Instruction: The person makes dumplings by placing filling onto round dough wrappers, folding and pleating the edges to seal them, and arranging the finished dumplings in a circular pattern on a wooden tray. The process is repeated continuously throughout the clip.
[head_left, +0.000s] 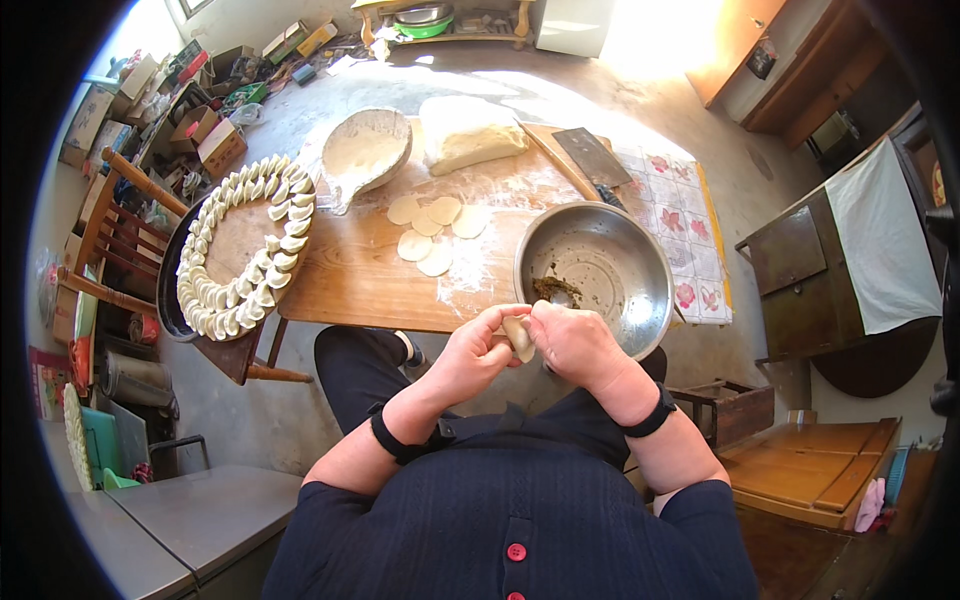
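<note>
Between both hands is a folded dumpling, just off the table's near edge. My left hand grips its left side; my right hand pinches its upper right edge. Close beyond the right hand, a steel basin holds a little dark filling at its near left. Several round dough wrappers lie on the floured wooden table, some overlapping. At the left, shaped dumplings ring a round board.
A bowl of flour, a covered dough block, a rolling pin and a cleaver lie along the table's far side. A wooden chair stands left beside the round board. A flowered cloth covers the table's right end.
</note>
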